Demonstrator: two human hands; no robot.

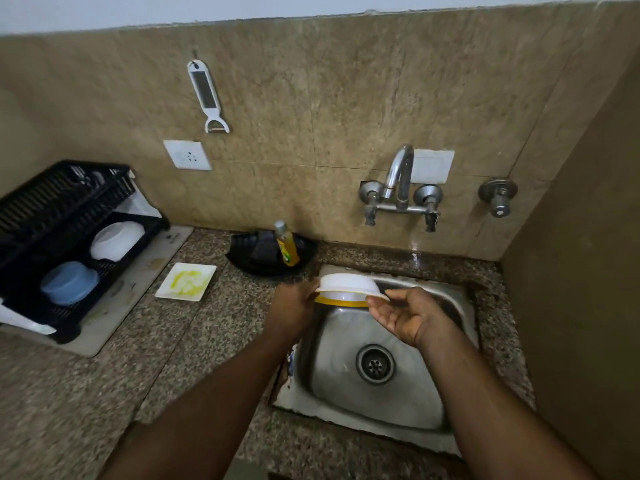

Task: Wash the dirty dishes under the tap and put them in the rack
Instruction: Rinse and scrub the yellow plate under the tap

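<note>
Bowl (348, 287) over sink (346, 403) | left hand (294, 306), right hand (403, 315) gripping rim

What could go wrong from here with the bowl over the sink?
1. Both hands, left hand and right hand, hold the bowl only by its rim; if wet, it may slip into the sink.
2. The bowl sits left of the tap, so water could miss it.
3. The stained plate may be forgotten.

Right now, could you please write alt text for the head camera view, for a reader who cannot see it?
Over a steel sink, the left hand and right hand hold a white bowl below a wall tap. A stained square plate lies on the counter, and a black rack holds two bowls.
</note>
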